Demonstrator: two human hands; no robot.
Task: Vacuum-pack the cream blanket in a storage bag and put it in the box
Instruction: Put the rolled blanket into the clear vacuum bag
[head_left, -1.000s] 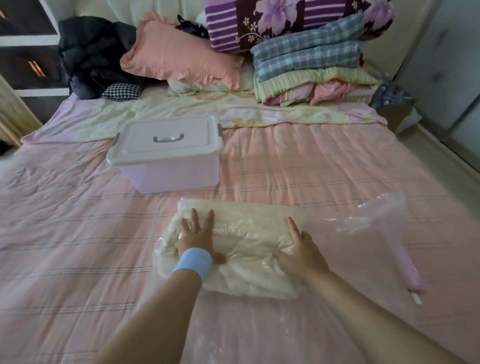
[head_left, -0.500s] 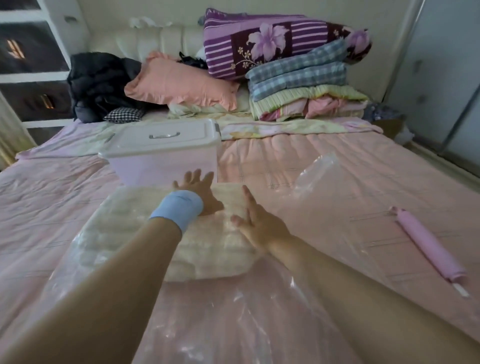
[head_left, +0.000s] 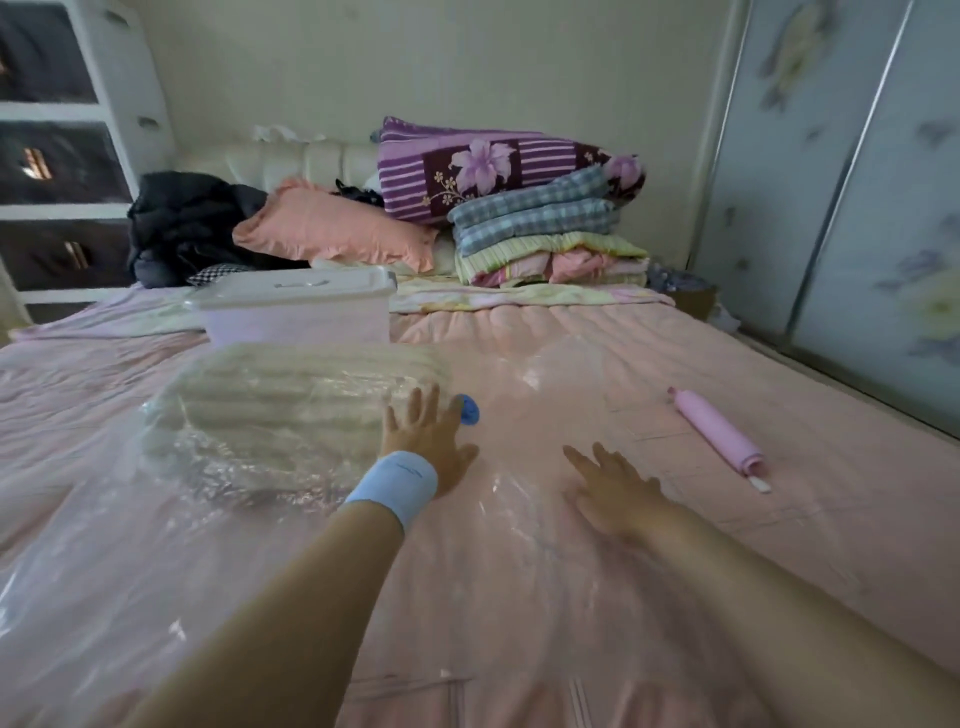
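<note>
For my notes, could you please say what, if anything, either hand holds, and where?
Nothing is held: left hand and right hand rest flat, fingers spread, on the storage bag.

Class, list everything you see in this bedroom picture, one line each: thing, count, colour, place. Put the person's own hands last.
storage bag: one, clear, spread over the bed.
cream blanket: one, cream, folded inside the bag, left of centre.
valve: one, blue, on the bag, right of the blanket.
pump: one, pink, on the bed, right side.
box: one, pale pink, white lid on, behind the blanket.
pillow: one, salmon, at the bed's far end.
folded bedding: one stack, purple, checked blue, yellow, pink, far end, right.
clothing: one heap, black, far left.
wristband: one, light blue, left wrist.
left hand: one, fingers straight, flat on the bag beside the blanket.
right hand: one, fingers straight, flat on the bag.
</note>
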